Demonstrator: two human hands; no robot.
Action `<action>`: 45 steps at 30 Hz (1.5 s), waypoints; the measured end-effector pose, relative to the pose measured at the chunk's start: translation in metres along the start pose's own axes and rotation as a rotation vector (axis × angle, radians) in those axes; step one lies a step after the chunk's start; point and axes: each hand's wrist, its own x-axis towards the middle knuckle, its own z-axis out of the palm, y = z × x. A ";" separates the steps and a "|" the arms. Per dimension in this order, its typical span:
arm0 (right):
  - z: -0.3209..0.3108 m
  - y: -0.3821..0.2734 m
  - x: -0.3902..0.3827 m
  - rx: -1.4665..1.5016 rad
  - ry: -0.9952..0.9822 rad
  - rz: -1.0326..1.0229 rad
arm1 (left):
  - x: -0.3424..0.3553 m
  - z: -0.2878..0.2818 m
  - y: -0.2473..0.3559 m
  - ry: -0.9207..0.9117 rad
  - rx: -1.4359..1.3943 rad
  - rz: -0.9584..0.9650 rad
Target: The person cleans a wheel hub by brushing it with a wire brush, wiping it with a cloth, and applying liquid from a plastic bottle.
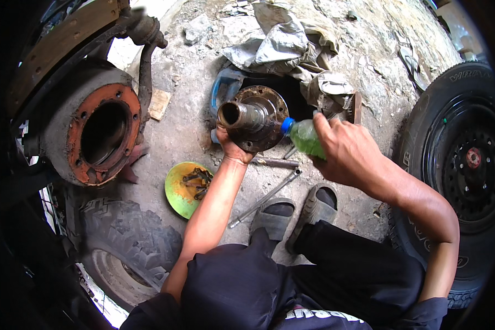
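Note:
My left hand (234,147) is closed around the underside of a spindle (253,118), a greasy hollow metal tube with a round flange and bolt holes. The tube's open end tilts up to the left. My right hand (349,148) grips a clear plastic bottle (308,138) of green liquid, tipped sideways. Its blue cap (287,126) points at the flange's right edge; whether it touches, I cannot tell. Behind the spindle lies a blue cut-open plastic container (224,88), mostly hidden. Left of my forearm, a green-yellow dish (174,187) holds several dark bolts (198,180).
A large axle housing with an orange ring face (75,146) stands at left. A knobbly tire (126,234) lies below it, and another wheel (423,165) stands at right. A long metal wrench (265,198) lies near my sandals (275,220). Crumpled cloth (283,47) sits beyond.

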 end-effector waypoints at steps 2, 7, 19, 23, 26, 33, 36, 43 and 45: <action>0.005 0.003 -0.002 -0.036 0.043 -0.008 | 0.000 0.002 -0.001 0.003 -0.037 -0.019; 0.014 0.009 -0.001 -0.021 0.018 0.032 | 0.002 0.019 -0.002 0.106 -0.059 -0.037; 0.020 -0.005 -0.004 -0.045 -0.060 -0.016 | 0.004 0.041 -0.020 0.100 -0.051 0.001; 0.017 -0.008 0.003 -0.018 -0.042 -0.007 | -0.001 0.049 -0.019 0.092 -0.013 -0.006; 0.018 -0.013 0.008 0.004 -0.037 -0.023 | -0.006 0.058 -0.025 0.198 0.041 0.004; 0.018 -0.016 0.017 0.033 0.050 0.006 | -0.005 0.057 -0.038 0.261 0.019 0.043; 0.014 -0.021 0.017 -0.001 0.019 -0.034 | -0.005 0.056 -0.038 0.175 -0.024 0.056; 0.020 -0.026 0.010 0.049 0.005 -0.030 | -0.001 0.056 -0.046 0.205 0.058 0.133; 0.020 -0.021 0.014 0.056 0.048 0.003 | 0.000 0.058 -0.048 0.221 -0.004 0.105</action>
